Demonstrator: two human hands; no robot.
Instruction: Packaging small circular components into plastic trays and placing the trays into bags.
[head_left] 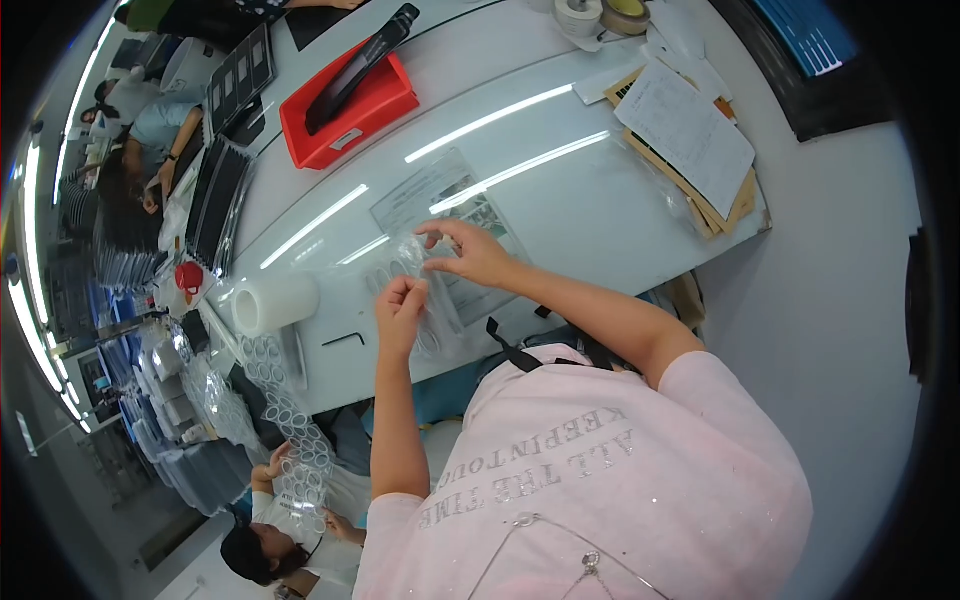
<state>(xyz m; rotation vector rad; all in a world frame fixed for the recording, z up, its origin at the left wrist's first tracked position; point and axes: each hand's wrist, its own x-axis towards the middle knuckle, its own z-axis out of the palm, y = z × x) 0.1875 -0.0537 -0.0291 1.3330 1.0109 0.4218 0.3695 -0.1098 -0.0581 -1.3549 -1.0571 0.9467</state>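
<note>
Over the near edge of the white table, both my hands are at a clear plastic bag (443, 312). My left hand (401, 305) is closed in a pinch at the bag's left side; its fingertips are partly hidden. Thumb and forefinger of my right hand (470, 253) are curved apart beside the crumpled upper part of the clear plastic. Faint ring outlines show around my hands, but the bag's contents are too unclear to make out. Beneath the plastic lies a printed sheet (488, 222) with pictures, under the glossy table surface.
Left of my hands stand a white roll (275, 304) and a black hex key (344, 340). A strip of clear ring stickers (300, 440) runs to a co-worker's hands. A red bin (345, 130), tape rolls (578, 15) and stacked papers (690, 135) stand farther off.
</note>
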